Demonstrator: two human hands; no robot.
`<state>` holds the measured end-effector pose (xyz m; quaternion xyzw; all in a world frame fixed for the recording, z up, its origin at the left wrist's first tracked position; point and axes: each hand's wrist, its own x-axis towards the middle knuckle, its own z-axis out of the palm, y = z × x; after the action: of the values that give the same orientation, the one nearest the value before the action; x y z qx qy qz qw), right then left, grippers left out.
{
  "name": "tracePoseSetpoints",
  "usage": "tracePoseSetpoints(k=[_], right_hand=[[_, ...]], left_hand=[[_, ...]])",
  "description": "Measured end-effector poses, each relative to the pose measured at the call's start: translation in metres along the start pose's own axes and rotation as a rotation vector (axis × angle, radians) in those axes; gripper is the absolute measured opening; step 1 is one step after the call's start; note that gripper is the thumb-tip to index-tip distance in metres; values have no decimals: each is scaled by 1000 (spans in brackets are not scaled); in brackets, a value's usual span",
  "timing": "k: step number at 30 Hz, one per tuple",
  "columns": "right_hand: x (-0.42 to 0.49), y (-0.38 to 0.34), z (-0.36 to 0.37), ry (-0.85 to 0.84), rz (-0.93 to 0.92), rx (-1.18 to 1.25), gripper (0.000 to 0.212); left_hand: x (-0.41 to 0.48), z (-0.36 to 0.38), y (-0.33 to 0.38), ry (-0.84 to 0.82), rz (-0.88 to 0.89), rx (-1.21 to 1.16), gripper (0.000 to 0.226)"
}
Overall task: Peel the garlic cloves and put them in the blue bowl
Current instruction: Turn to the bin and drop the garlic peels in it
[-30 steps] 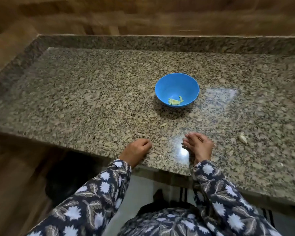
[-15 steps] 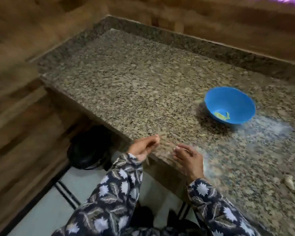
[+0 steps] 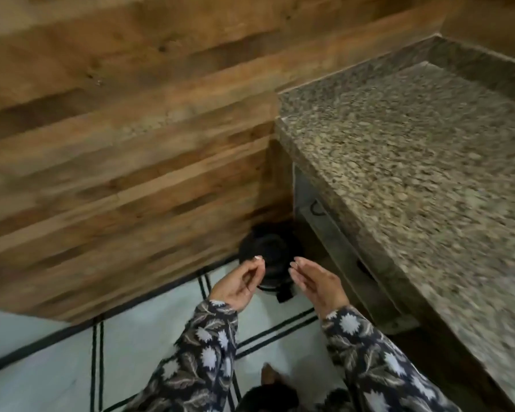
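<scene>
The blue bowl and the garlic cloves are out of view. Both my hands hover above a black round bin [image 3: 275, 248] on the floor, left of the counter. On my left hand [image 3: 241, 285] the fingers curl inward with the fingertips near the thumb; the blur hides whether anything lies in them. My right hand [image 3: 315, 282] is held flat with straight fingers, its palm facing the left hand, and holds nothing. A narrow gap separates the two hands.
The granite countertop [image 3: 414, 173] fills the right side, with its front edge running down towards me. A wood-plank wall [image 3: 125, 150] covers the left. Below lies a white tiled floor [image 3: 57, 367] with black lines.
My view has swung left and down, away from the bowl. Both hands have left the counter edge and now hang over the black bin.
</scene>
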<state>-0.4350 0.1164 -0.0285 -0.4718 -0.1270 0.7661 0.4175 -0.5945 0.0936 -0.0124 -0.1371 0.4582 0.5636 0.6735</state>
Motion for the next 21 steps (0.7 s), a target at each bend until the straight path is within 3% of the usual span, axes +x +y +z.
tracePoseSetpoints(k=[18, 21], right_hand=[[111, 6, 60, 146, 197, -51, 32], [121, 12, 65, 193, 285, -115, 22]], left_hand=[[102, -29, 100, 78, -64, -67, 15], [124, -38, 94, 165, -158, -29, 21]])
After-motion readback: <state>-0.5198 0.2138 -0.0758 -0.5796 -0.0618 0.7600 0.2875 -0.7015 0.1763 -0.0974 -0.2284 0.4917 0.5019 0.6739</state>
